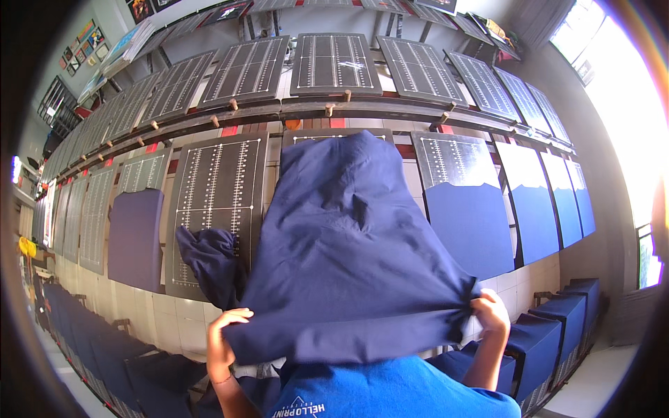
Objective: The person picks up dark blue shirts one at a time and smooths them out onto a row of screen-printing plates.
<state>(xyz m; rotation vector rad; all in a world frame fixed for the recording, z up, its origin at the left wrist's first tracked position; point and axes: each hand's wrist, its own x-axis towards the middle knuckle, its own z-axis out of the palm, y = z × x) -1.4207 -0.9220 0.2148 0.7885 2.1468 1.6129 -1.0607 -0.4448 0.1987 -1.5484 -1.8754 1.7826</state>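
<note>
A navy shirt [348, 258] is stretched out in front of me, its far part lying over a dark printing board [296, 136] and hiding most of it. My left hand [226, 334] grips the near left corner of the cloth, with fingers bent over the edge. On the near right, my right hand [492, 313] pinches the hem, and creases gather there. Wrinkles run across the middle of the shirt. A bunched piece of navy cloth [209, 259] hangs over the neighbouring board [217, 174] on the left; whether it belongs to the same shirt is hidden.
To the right, several boards carry smooth navy shirts [468, 226]. Another navy shirt [136, 237] covers a board at left. Beyond a dark rail [390, 110] with wooden pegs stands a row of bare marked boards [334, 64]. Cloth-covered boards [536, 341] flank me behind.
</note>
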